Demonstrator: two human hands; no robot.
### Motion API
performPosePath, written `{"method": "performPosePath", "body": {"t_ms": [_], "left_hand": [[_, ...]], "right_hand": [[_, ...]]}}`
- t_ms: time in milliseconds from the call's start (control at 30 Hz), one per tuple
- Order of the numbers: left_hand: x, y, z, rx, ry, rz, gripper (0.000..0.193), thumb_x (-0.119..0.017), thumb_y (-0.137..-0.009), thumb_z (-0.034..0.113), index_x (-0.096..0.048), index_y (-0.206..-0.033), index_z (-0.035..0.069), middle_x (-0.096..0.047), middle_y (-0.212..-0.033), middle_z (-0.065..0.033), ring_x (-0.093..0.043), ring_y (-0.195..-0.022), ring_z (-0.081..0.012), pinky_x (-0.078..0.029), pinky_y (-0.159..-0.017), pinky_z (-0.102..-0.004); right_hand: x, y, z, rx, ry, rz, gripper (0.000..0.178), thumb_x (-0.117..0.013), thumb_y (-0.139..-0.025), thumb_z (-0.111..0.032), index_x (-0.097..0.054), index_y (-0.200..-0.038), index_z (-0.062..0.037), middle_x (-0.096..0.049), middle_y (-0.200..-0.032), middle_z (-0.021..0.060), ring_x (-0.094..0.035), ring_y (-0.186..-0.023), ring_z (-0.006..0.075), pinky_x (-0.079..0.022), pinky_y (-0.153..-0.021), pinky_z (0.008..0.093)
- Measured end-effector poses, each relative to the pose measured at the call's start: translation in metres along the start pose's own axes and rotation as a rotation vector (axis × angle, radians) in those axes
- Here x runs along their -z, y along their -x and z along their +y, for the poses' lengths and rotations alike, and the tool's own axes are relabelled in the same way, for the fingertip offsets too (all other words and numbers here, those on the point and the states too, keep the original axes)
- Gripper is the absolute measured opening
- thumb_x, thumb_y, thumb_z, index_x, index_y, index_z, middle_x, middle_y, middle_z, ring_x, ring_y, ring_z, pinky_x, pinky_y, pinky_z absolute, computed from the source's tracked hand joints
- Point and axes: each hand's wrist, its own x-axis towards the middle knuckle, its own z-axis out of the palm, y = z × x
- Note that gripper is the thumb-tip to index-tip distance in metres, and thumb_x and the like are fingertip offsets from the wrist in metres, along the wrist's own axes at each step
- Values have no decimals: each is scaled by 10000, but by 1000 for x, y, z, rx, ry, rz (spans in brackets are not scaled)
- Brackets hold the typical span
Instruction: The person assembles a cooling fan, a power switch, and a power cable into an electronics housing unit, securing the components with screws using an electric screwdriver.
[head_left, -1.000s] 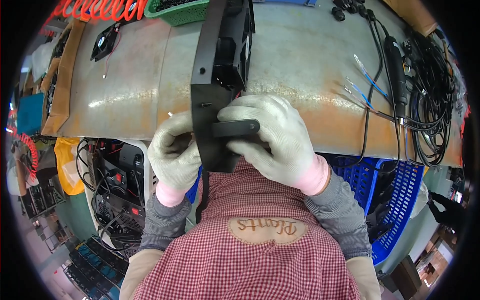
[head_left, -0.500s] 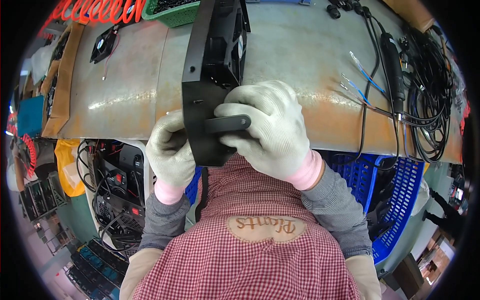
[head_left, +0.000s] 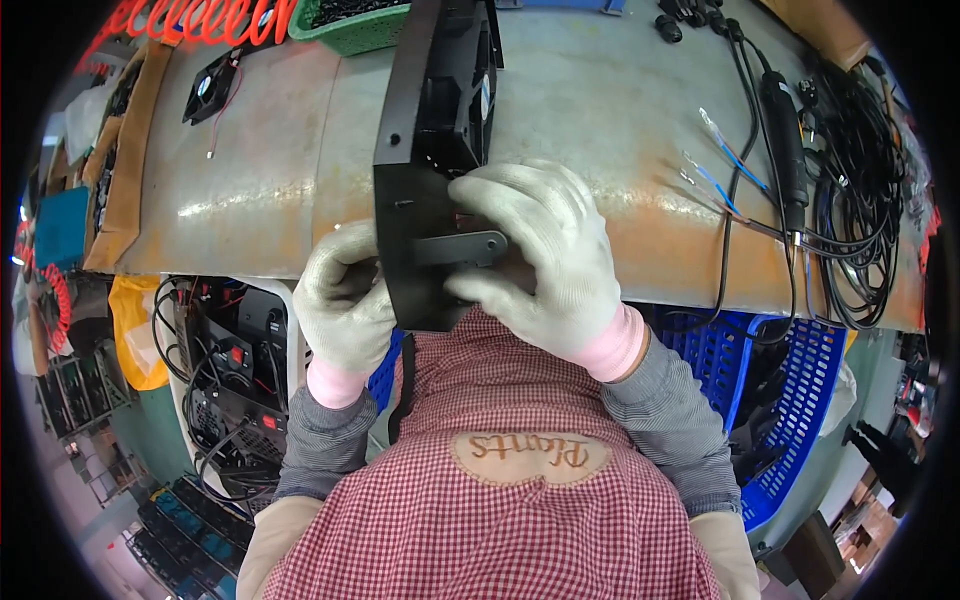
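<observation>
A black metal housing (head_left: 405, 215) stands on edge in front of me, over the bench's near edge. Inside it sits a black fan (head_left: 470, 110). A flat black bracket (head_left: 460, 248) with a rounded end juts from its right side. My left hand (head_left: 345, 300), in a white glove, is closed at the housing's left side; its fingertips are partly hidden by the panel. My right hand (head_left: 550, 260), gloved too, is around the bracket with thumb below and fingers above, spread apart. The bracket's end shows between them, not pinched.
A loose fan (head_left: 208, 88) with a wire lies at the back left, near a green basket (head_left: 350, 32). Black cables (head_left: 860, 200) and a black rod-shaped tool (head_left: 785, 135) lie on the right. Below the bench are a blue crate (head_left: 800, 420) and a bin of black devices (head_left: 240, 370).
My right thumb and fingers have spread away from the bracket they were closed around. The housing has shifted slightly to the right. My left hand stays at its side.
</observation>
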Motion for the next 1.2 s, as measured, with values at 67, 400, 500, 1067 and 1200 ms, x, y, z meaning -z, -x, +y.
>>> {"method": "performPosePath", "body": {"t_ms": [67, 400, 500, 1067, 1200], "left_hand": [[1, 1, 0, 5, -47, -9, 286, -713, -835, 9, -594, -1089, -46, -636, -1082, -118, -629, -992, -184, -510, -875, -311], [-3, 1, 3, 33, 47, 16, 328, -751, -814, 44, -599, -1091, -46, -637, -1059, -88, -625, -946, -143, -508, -846, -276], [-1, -2, 2, 10, 34, -1, 336, -758, -805, 43, -601, -1088, -46, -639, -1053, -90, -622, -953, -147, -505, -851, -277], [0, -2, 6, 57, -62, 4, 341, -767, -799, 58, -597, -1081, -35, -630, -1076, -88, -612, -958, -137, -494, -842, -272], [0, -4, 6, 28, -60, -23, 347, -768, -796, 58, -597, -1084, -34, -629, -1080, -87, -610, -963, -137, -496, -837, -266]], "right_hand": [[-1, 1, 0, -20, 2, 28, 355, -738, -713, -321, -651, -964, -85, -631, -1021, 83, -594, -950, 301, -426, -913, 447], [1, 0, 3, 50, -1, -43, 355, -763, -656, -175, -632, -975, -92, -620, -998, 50, -590, -918, 265, -452, -857, 406], [3, -2, -3, -18, -27, -43, 357, -781, -641, -202, -652, -954, -91, -637, -973, 50, -608, -908, 266, -455, -863, 409], [5, -4, 2, 5, -42, -25, 361, -779, -625, -161, -649, -955, -92, -642, -969, 74, -611, -901, 272, -442, -918, 460], [-1, -5, 7, 124, 7, -43, 328, -773, -662, -197, -645, -944, -88, -643, -955, 75, -612, -905, 275, -443, -915, 458]]}}
